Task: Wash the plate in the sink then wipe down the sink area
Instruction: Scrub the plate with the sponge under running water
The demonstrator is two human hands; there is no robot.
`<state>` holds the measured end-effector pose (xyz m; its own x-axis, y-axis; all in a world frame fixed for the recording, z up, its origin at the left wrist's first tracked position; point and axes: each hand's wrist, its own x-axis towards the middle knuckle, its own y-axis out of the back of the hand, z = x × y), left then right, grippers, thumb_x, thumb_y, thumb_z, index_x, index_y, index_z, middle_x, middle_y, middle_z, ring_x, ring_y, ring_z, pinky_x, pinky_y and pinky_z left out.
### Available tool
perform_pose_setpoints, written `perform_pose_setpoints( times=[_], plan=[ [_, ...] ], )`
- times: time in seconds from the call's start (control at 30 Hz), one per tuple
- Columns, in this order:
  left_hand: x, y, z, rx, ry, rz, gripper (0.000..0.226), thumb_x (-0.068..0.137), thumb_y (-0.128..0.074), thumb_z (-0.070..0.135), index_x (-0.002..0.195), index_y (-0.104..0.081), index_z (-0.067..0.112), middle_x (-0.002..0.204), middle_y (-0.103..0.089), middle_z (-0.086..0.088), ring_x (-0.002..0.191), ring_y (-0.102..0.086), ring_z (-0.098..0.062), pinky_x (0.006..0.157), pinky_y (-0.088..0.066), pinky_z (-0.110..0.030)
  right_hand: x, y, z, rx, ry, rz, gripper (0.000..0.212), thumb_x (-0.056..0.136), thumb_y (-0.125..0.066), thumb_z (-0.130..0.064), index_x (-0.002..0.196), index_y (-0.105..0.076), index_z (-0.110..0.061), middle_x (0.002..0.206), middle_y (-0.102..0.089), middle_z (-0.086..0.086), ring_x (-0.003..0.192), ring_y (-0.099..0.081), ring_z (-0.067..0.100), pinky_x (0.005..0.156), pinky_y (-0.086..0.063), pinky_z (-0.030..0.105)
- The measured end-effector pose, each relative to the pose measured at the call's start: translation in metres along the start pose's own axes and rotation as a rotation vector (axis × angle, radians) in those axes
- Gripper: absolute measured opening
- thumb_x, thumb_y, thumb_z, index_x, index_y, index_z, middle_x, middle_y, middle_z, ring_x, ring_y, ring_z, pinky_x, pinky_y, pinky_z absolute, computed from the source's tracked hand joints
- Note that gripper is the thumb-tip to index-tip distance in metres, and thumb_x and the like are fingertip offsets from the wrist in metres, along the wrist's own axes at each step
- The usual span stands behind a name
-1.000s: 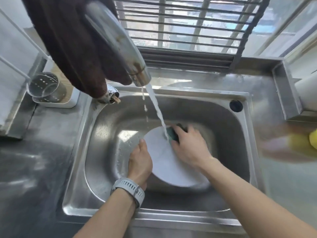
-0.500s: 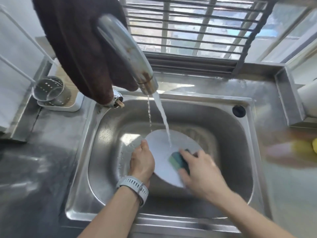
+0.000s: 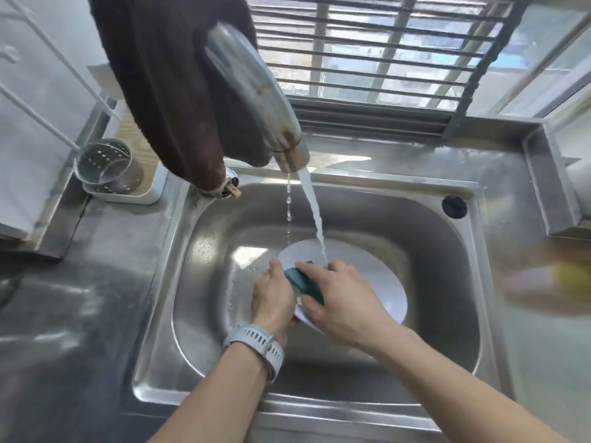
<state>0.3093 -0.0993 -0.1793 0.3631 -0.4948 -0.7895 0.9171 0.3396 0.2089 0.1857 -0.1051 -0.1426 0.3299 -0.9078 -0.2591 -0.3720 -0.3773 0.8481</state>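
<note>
- Plate (image 3: 374,276) sits tilted inside the sink (image 3: 441,282), its face turned up toward the running water (image 3: 315,215) from the faucet (image 3: 256,91).
- Left hand (image 3: 271,302) curls round the plate's rim at about 9 o'clock, steadying it.
- Right hand (image 3: 342,302) clamps the green sponge (image 3: 303,284) against the plate's near-left part.
- Unscrubbed white face lies from the sponge toward 2 o'clock, so the right hand is the nearer one to sweep that way, I judge.
- Dark cloth (image 3: 172,84) hangs over the faucet at 11 o'clock, within the left hand's reach for wiping later.
</note>
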Motion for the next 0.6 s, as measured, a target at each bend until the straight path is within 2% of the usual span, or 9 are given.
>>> perform_pose_setpoints(
  times=[0.1, 0.17, 0.2, 0.27, 0.33, 0.4, 0.43, 0.5, 0.6],
  plan=[
    [-0.002, 0.007, 0.005, 0.004, 0.003, -0.008, 0.054, 0.106, -0.03, 0.054, 0.112, -0.065, 0.013, 0.086, -0.062, -0.009, 0.06, -0.053, -0.021, 0.037, -0.033, -0.019, 0.054, -0.016, 0.022, -0.044, -0.041, 0.017, 0.044, 0.096, -0.05, -0.042, 0.14, -0.047, -0.036, 0.114, -0.053, 0.013, 0.107, -0.049, 0.036, 0.087, -0.042, 0.038],
    [0.004, 0.012, 0.008, -0.003, -0.005, -0.005, 0.049, 0.107, -0.031, 0.051, 0.114, -0.063, 0.015, 0.087, -0.064, -0.007, 0.066, -0.057, -0.021, 0.04, -0.039, -0.019, 0.05, -0.009, 0.055, -0.206, -0.153, 0.032, 0.046, 0.096, -0.049, -0.039, 0.141, -0.047, -0.032, 0.12, -0.054, 0.016, 0.107, -0.05, 0.039, 0.09, -0.043, 0.04],
    [0.005, 0.012, 0.01, 0.008, -0.025, -0.002, 0.05, 0.105, -0.031, 0.054, 0.118, -0.062, 0.016, 0.097, -0.068, -0.008, 0.076, -0.063, -0.023, 0.049, -0.049, -0.022, 0.033, -0.004, 0.061, -0.278, -0.193, 0.028, 0.049, 0.095, -0.048, -0.037, 0.144, -0.044, -0.031, 0.123, -0.053, 0.016, 0.108, -0.048, 0.039, 0.093, -0.043, 0.041],
    [0.004, 0.01, 0.009, 0.018, -0.032, -0.017, 0.062, 0.096, -0.029, 0.065, 0.121, -0.064, 0.021, 0.115, -0.073, -0.008, 0.098, -0.07, -0.029, 0.084, -0.061, -0.041, -0.008, -0.002, 0.049, -0.305, -0.202, 0.015, 0.052, 0.096, -0.046, -0.038, 0.146, -0.039, -0.029, 0.122, -0.049, 0.015, 0.11, -0.046, 0.037, 0.095, -0.041, 0.04],
    [0.003, 0.005, -0.003, 0.038, -0.025, -0.034, 0.073, 0.086, -0.026, 0.074, 0.118, -0.067, 0.022, 0.117, -0.075, -0.008, 0.106, -0.071, -0.034, 0.097, -0.057, -0.054, -0.028, -0.008, 0.021, -0.111, -0.119, 0.023, 0.05, 0.097, -0.046, -0.04, 0.145, -0.038, -0.029, 0.114, -0.047, 0.012, 0.108, -0.046, 0.034, 0.093, -0.039, 0.037],
    [-0.006, 0.003, -0.005, 0.061, -0.012, -0.044, 0.071, 0.093, -0.025, 0.071, 0.115, -0.07, 0.021, 0.115, -0.075, -0.012, 0.108, -0.071, -0.038, 0.092, -0.06, -0.051, -0.005, -0.02, 0.001, 0.009, -0.042, -0.008, 0.046, 0.097, -0.047, -0.038, 0.141, -0.04, -0.028, 0.111, -0.047, 0.011, 0.105, -0.045, 0.034, 0.092, -0.04, 0.039],
    [-0.007, 0.006, -0.007, 0.069, -0.019, -0.03, 0.065, 0.099, -0.026, 0.065, 0.114, -0.07, 0.019, 0.108, -0.075, -0.014, 0.102, -0.072, -0.038, 0.077, -0.063, -0.041, 0.013, -0.029, 0.0, 0.017, -0.009, -0.001, 0.045, 0.096, -0.047, -0.037, 0.139, -0.043, -0.026, 0.112, -0.048, 0.013, 0.105, -0.046, 0.036, 0.092, -0.041, 0.041],
    [-0.007, 0.012, -0.004, 0.076, -0.034, -0.003, 0.055, 0.107, -0.028, 0.053, 0.111, -0.065, 0.013, 0.085, -0.068, -0.012, 0.074, -0.068, -0.03, 0.046, -0.051, -0.024, 0.048, -0.035, 0.013, -0.025, -0.038, 0.051, 0.05, 0.093, -0.043, -0.039, 0.139, -0.047, -0.021, 0.114, -0.05, 0.019, 0.1, -0.048, 0.04, 0.089, -0.044, 0.046],
    [-0.002, 0.019, 0.004, 0.066, -0.063, 0.006, 0.045, 0.107, -0.03, 0.049, 0.115, -0.062, 0.017, 0.089, -0.068, -0.008, 0.075, -0.066, -0.027, 0.055, -0.059, -0.03, 0.05, -0.022, 0.06, -0.226, -0.173, 0.084, 0.054, 0.087, -0.051, -0.033, 0.137, -0.053, -0.014, 0.11, -0.053, 0.026, 0.092, -0.051, 0.043, 0.078, -0.047, 0.049]
  ],
)
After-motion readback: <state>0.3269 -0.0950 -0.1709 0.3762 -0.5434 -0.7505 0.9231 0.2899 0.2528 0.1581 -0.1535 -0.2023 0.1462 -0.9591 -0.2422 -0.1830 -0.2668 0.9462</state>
